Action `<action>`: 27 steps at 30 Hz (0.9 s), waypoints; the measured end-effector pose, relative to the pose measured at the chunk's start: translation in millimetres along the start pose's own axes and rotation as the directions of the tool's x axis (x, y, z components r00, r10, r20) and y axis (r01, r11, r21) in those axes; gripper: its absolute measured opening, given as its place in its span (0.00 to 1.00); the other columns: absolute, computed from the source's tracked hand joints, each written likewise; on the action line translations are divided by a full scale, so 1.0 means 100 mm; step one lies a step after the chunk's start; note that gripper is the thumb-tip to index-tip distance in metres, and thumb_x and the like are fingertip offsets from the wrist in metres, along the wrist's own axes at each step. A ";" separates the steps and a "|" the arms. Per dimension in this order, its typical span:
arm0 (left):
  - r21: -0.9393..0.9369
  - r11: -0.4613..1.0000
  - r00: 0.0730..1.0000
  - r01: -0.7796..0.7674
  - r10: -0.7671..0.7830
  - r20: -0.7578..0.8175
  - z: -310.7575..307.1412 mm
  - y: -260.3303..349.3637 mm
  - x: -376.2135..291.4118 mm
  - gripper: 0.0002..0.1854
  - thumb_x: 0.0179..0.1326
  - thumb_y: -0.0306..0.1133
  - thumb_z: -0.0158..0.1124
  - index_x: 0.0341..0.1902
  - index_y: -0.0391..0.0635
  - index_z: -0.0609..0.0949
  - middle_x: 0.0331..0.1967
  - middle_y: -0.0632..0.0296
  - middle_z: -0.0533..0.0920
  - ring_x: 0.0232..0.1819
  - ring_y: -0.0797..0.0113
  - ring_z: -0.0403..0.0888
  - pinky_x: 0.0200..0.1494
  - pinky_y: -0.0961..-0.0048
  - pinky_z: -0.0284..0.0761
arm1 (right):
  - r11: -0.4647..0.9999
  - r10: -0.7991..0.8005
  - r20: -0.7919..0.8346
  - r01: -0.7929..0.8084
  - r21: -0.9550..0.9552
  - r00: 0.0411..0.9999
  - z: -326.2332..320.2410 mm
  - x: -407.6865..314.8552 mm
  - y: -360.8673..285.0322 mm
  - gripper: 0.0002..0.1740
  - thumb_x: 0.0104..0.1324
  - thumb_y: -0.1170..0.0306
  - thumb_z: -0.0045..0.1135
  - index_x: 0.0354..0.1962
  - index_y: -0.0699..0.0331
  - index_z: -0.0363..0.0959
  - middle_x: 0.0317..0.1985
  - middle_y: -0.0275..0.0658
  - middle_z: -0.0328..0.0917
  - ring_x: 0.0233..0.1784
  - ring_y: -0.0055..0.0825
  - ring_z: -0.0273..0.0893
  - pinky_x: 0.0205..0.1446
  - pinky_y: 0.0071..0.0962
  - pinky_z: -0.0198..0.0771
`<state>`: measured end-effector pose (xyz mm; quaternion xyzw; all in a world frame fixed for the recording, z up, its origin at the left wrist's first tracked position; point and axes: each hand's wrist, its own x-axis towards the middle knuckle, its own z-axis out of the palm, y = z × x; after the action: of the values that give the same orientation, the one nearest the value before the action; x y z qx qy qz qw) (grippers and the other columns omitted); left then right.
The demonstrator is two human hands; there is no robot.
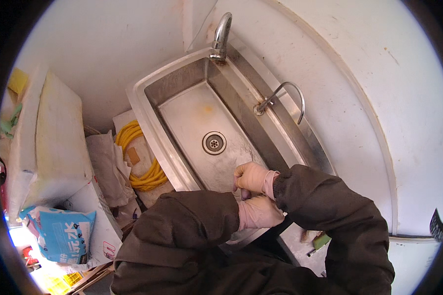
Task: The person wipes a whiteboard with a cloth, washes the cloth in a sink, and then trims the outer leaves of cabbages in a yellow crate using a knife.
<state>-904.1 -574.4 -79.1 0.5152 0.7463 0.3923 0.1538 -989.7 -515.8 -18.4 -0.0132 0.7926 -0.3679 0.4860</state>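
Note:
My left hand [261,213] and my right hand [254,178] are close together over the near end of a stainless steel sink [186,107]. Both wear thin pale pink gloves. The right hand lies farther out, its fingers curled down towards the basin. Just nearer to me is the left hand, turned so that its fingers are mostly hidden. Whether either hand holds something cannot be made out. Some wet streaks show on the basin floor beyond them, near the round drain strainer [214,143].
A thick chrome faucet [221,37] and a slim gooseneck faucet [285,85] stand along the sink's back ledge. At left are a coiled yellow hose [147,180], a crumpled cloth [109,169], a white foam box [61,129] and a blue packet [64,236]. White walls border the sink.

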 end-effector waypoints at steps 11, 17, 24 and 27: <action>-0.006 0.995 0.988 -0.099 0.098 -0.123 0.68 -0.23 0.04 0.12 0.53 0.35 0.59 0.37 0.45 0.86 0.40 0.54 0.85 0.39 0.53 0.84 0.43 0.63 0.81 | 0.900 0.064 -0.345 -0.204 -0.386 0.936 0.39 0.36 0.48 0.18 0.56 0.71 0.51 0.43 0.67 0.79 0.45 0.57 0.80 0.52 0.52 0.78 0.55 0.40 0.73; 0.012 0.989 0.989 -0.149 0.149 0.000 0.58 -0.15 -0.01 0.13 0.53 0.35 0.59 0.39 0.45 0.86 0.42 0.53 0.85 0.41 0.52 0.84 0.45 0.63 0.80 | 0.896 0.102 -0.437 -0.273 -0.349 0.894 0.52 0.51 0.66 0.17 0.54 0.67 0.52 0.40 0.62 0.80 0.43 0.53 0.81 0.51 0.50 0.78 0.55 0.40 0.73; -0.068 0.956 0.958 -0.286 0.283 -0.042 0.34 -0.08 -0.04 0.14 0.53 0.34 0.59 0.41 0.45 0.86 0.44 0.52 0.85 0.43 0.52 0.84 0.46 0.63 0.80 | 0.995 -0.062 -0.382 0.028 -0.093 0.922 0.37 0.27 0.82 0.14 0.59 0.69 0.53 0.37 0.70 0.80 0.29 0.52 0.83 0.35 0.39 0.84 0.43 0.34 0.78; -0.114 0.990 0.924 -0.087 0.123 0.362 -0.14 -0.01 0.01 0.10 0.55 0.34 0.59 0.36 0.42 0.82 0.41 0.52 0.83 0.46 0.56 0.80 0.48 0.65 0.76 | 0.837 -0.112 -0.295 0.250 0.487 0.949 -0.06 -0.04 0.73 0.15 0.63 0.70 0.52 0.43 0.72 0.77 0.28 0.50 0.82 0.35 0.36 0.83 0.44 0.37 0.78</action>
<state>-914.7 -579.8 -70.7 0.6108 0.6559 0.3320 0.2941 -967.3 -457.7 -57.4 0.0902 0.7148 -0.6108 0.3282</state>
